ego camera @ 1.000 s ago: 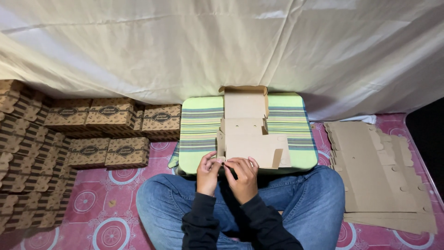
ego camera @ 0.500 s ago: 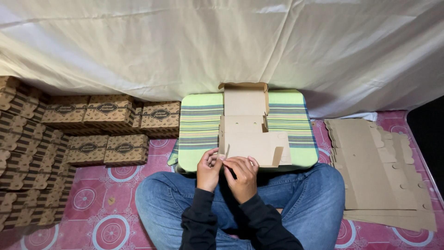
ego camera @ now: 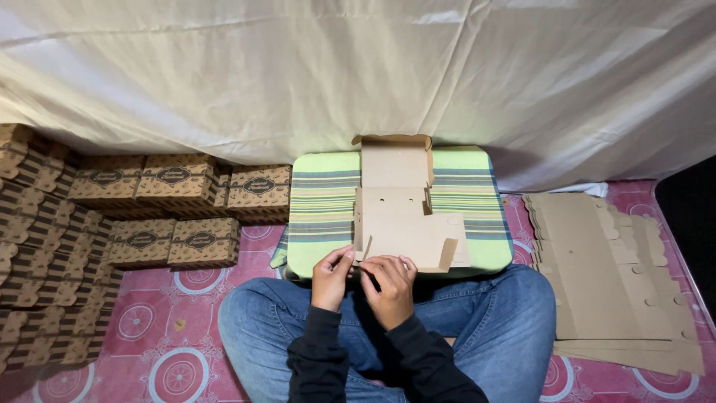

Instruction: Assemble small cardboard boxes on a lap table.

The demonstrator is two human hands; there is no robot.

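A person in blue jeans and dark sleeves is sitting cross-legged on a pink patterned mat (ego camera: 171, 373), looking down at a green striped cushion (ego camera: 321, 216) that is serving as a work surface. A plain brown, partly folded cardboard box blank (ego camera: 399, 224) is lying on the cushion, its far flaps standing up and its near edge reaching the person's hands.

To the person's left, finished brown boxes (ego camera: 179, 183) are sitting in rows and stacks, each one rectangular with a dark oval label on its side; the lettering is too small to make out. Further left, a taller pile of boxes (ego camera: 33, 246) is running out of the picture. To the right, a stack of flat cardboard blanks (ego camera: 611, 276) with scalloped edges and small round holes is lying on the mat, with a dark unlit area cutting off the far right corner. A pale draped sheet (ego camera: 358, 67) is hiding everything behind.

The left hand (ego camera: 330, 277) is pinching the near left corner of the blank, thumb and fingers closed on a small flap. The right hand (ego camera: 389, 287) is resting just beside it with its fingers curled against the blank's near edge; its exact grip on the cardboard is hard to tell, since the fingertips are tucked out of view.
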